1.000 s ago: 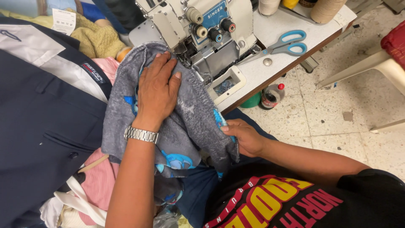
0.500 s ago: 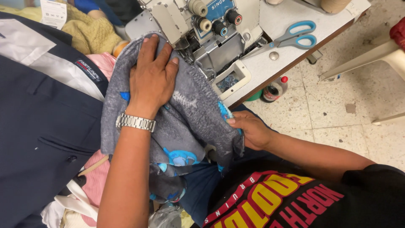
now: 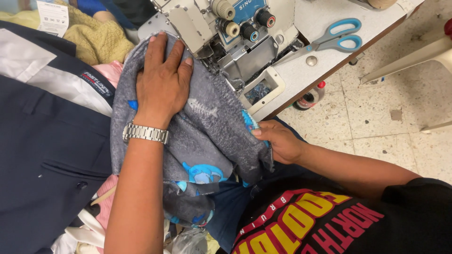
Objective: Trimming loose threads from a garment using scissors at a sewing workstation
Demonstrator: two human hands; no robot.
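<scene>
A grey fleece fabric [image 3: 207, 136] with blue cartoon prints and a white fish-bone print lies across the front of a white sewing machine [image 3: 226, 37]. My left hand [image 3: 162, 80], with a metal watch at the wrist, presses flat on the fabric close to the machine's needle area, fingers spread. My right hand [image 3: 278, 141] pinches the fabric's right edge below the machine table, thumb and fingers closed on it. The fabric's lower end hangs down over my lap.
Blue-handled scissors [image 3: 336, 40] lie on the white machine table [image 3: 310, 70]. A dark navy garment [image 3: 42, 155], a pink cloth and a yellow knitted piece [image 3: 99, 40] are piled at the left. A thread spool [image 3: 310, 99] sits on the tiled floor under the table.
Both hands have slid the grey fabric a little further up toward the machine. The right hand stays pinched on the edge.
</scene>
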